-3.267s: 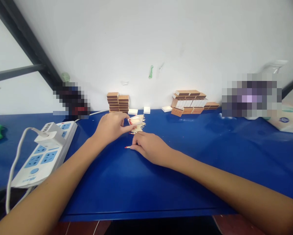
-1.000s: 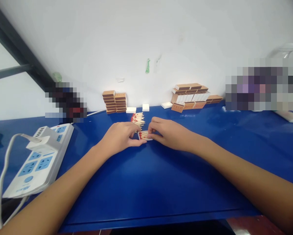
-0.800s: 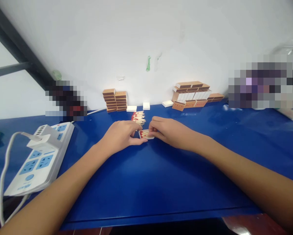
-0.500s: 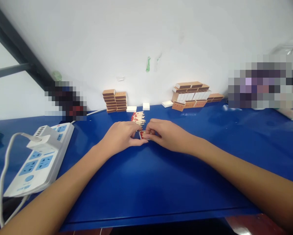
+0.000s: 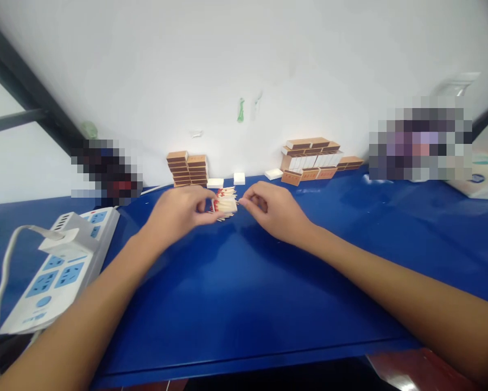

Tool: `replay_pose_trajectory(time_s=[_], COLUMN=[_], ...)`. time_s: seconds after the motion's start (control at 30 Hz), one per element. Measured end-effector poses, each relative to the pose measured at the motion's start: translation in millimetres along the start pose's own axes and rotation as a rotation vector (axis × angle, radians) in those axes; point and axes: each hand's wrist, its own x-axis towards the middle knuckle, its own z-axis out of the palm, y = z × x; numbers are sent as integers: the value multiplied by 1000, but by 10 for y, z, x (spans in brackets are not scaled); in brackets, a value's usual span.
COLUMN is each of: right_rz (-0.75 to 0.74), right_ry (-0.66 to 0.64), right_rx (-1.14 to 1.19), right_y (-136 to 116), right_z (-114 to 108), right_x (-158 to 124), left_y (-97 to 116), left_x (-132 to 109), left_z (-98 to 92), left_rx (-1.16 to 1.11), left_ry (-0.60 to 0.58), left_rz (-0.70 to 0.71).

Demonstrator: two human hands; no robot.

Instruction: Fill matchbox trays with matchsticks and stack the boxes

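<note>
My left hand (image 5: pixel 182 210) grips a small white matchbox tray (image 5: pixel 229 210) by its left end, between thumb and fingers. Red-headed matches lie in the tray, heads toward the left hand. Behind and partly under it, a pile of loose matches (image 5: pixel 228 191) rests on the blue table; the tray hides some of them. Just right of the tray, my right hand (image 5: pixel 271 207) is closed in a pinch, with what looks like the thin end of a matchstick (image 5: pixel 238 202) at its fingertips.
Stacked matchboxes (image 5: pixel 188 169) stand against the wall at left, with more matchboxes (image 5: pixel 311 157) at right. White trays (image 5: pixel 239 178) lie between them. A white power strip (image 5: pixel 60 271) with a plugged-in adapter and cable sits left, beside my left forearm. The blue table's front edge (image 5: pixel 260 358) runs below.
Both hands have moved away from me, and the tray now sits over the match pile. My right hand has drawn off the tray to its right side. The view has shifted slightly.
</note>
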Motion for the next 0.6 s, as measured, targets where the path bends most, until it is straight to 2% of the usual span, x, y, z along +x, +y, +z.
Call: replay_pose_trajectory(time_s=[0.07,0.17,0.3,0.43,0.6], right_rz=[46,-24,-120,-70,-7], right_ry=[40,-69,-141,-213,-296], right_rx=[0,-28,-76,-47,-128], right_y=[6,-12,-58,-63,-49], right_z=[79,240,402,409,319], right_x=[9,24,80,147,156], left_y=[-92,-190,-226,-206,-184], left_x=[3,-11,-25,-15,-9], left_z=[-98,-126,3,80,64], left_rx=[66,129,160,161,156], left_ry=[105,161,108,96,86], left_rz=[-57,-89,-60,-48,-46])
